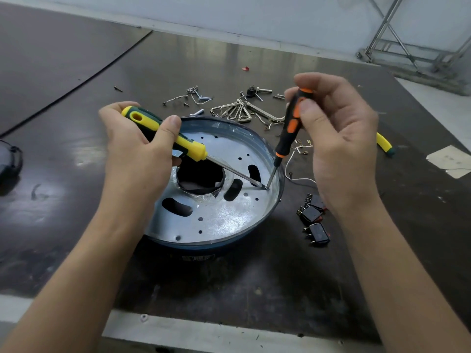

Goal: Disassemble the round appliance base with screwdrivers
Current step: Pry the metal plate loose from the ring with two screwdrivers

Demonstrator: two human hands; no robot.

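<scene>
The round appliance base point(219, 220), a blue-rimmed bowl with a perforated silver metal plate and a dark centre hole, sits on the dark table in front of me. My left hand point(135, 154) grips a yellow-and-green screwdriver point(163, 133); its shaft slants down to the right across the plate. My right hand point(336, 141) pinches a black-and-orange screwdriver point(290, 126), held nearly upright. Both tips meet at one point near the plate's right rim point(267, 187).
Loose screws, wire clips and metal brackets point(237, 110) lie behind the base. Three black switches point(314, 220) and a white wire point(290, 171) lie to the right. Another yellow handle point(384, 143) shows past my right hand. A dark object point(9, 161) sits at the left edge.
</scene>
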